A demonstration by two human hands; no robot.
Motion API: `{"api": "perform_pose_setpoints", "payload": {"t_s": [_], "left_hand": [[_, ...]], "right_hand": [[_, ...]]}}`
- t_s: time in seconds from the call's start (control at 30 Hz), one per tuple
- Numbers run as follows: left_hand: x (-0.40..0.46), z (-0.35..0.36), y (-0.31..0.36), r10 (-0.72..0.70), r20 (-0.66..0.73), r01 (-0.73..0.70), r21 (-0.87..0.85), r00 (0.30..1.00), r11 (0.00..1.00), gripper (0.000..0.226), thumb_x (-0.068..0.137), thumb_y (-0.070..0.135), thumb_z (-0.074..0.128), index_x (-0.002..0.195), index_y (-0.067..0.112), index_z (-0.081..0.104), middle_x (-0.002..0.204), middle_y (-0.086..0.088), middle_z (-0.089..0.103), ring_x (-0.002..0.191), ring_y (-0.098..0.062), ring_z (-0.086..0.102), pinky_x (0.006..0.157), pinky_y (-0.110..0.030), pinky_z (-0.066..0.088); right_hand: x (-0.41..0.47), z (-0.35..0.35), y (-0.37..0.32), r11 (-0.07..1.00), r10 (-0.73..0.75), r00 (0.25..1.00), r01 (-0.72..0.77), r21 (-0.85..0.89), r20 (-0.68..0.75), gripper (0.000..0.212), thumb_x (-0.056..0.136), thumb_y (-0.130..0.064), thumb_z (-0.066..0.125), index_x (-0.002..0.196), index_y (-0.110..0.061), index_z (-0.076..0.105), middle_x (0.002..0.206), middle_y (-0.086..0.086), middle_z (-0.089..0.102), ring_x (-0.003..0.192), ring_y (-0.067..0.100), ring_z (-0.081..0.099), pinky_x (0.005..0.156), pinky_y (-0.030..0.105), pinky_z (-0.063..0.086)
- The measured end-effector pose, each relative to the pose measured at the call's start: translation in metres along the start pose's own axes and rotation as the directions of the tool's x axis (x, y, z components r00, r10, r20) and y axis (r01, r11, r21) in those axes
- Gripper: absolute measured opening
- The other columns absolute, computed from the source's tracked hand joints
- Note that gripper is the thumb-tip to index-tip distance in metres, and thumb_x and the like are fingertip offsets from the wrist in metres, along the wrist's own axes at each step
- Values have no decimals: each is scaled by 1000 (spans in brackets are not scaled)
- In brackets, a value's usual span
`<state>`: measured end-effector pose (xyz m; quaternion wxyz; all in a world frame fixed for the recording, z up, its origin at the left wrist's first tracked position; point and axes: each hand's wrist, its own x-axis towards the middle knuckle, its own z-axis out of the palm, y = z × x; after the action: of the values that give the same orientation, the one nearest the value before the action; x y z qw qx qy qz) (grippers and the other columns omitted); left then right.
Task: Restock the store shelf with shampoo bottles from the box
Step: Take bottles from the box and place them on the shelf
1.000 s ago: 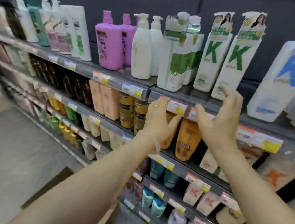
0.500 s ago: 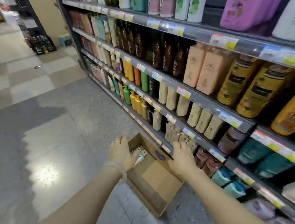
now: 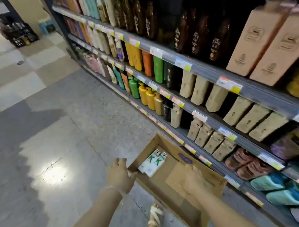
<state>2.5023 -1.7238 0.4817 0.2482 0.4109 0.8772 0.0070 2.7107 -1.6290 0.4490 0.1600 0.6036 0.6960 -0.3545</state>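
Cardboard box (image 3: 167,177) on the floor (image 3: 69,134) now sits below both hands, which a second ago were up at the shelf (image 3: 212,73); the next pickup looks to be starting; left hand (image 3: 119,174) and right hand (image 3: 192,180) hang wide, holding nothing; two shampoo bottles (image 3: 152,163) lie in the box's far left corner; grey tiles run along the stocked aisle.

Black crate (image 3: 23,35) and blue stool (image 3: 46,27) on distant floor.
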Motion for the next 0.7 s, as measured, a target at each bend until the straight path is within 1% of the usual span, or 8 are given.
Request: {"api": "perform_pose_setpoints", "payload": {"t_s": [0.07,0.17,0.23,0.3,0.4,0.47,0.57,0.7], "left_hand": [[44,5,-4,3,42,-5,50,999,999,60,89,42,51,139,15,30,147,-7,28,132,-28,32,106,-33,33],[107,20,-8,28,79,-36,109,996,993,55,88,37,52,136,19,32,144,-3,31,128,-24,35,98,-30,39],[149,37,-8,76,144,-94,118,987,989,52,88,33,51,135,20,32,142,-2,31,127,-22,35,99,-29,37],[185,62,-10,115,204,-141,115,972,983,49,90,36,48,133,19,33,141,-1,33,126,-22,36,99,-28,33],[235,113,-15,147,319,-187,99,936,977,57,87,39,48,137,18,30,142,-2,32,126,-23,35,104,-29,30],[268,154,-20,147,401,-204,103,904,974,63,86,41,49,139,17,26,144,-3,30,128,-24,33,108,-32,29],[320,221,-30,130,473,-222,144,872,964,67,88,41,49,143,15,20,148,-3,26,134,-26,27,111,-35,26],[373,314,-44,133,483,-239,164,865,957,72,90,35,49,146,15,9,152,-3,19,139,-24,19,115,-33,19]], "right_hand": [[38,14,-19,997,54,997,-56,46,46,64,89,-27,57,142,-10,26,146,12,30,134,26,34,104,28,33],[92,39,-44,985,119,988,-130,117,99,63,87,-25,58,140,-11,27,139,11,36,128,25,39,103,25,34],[132,58,-54,972,145,982,-164,169,120,57,88,-26,57,138,-12,32,137,10,40,125,25,41,102,27,35],[170,75,-58,944,196,969,-227,237,148,57,88,-27,58,137,-12,33,137,10,41,125,26,42,101,28,37],[225,105,-54,851,300,933,-356,385,200,61,87,-33,62,135,-9,32,137,10,42,126,26,43,97,28,39],[263,132,-48,806,349,914,-406,430,208,63,86,-37,63,133,-7,34,136,11,44,125,25,45,97,29,39],[324,184,-36,770,391,892,-452,449,227,75,85,-38,64,140,-4,25,141,14,40,127,28,43,100,31,39],[397,259,-27,716,402,883,-467,519,242,92,84,-42,64,145,-2,8,148,17,27,135,32,31,108,34,32]]}}
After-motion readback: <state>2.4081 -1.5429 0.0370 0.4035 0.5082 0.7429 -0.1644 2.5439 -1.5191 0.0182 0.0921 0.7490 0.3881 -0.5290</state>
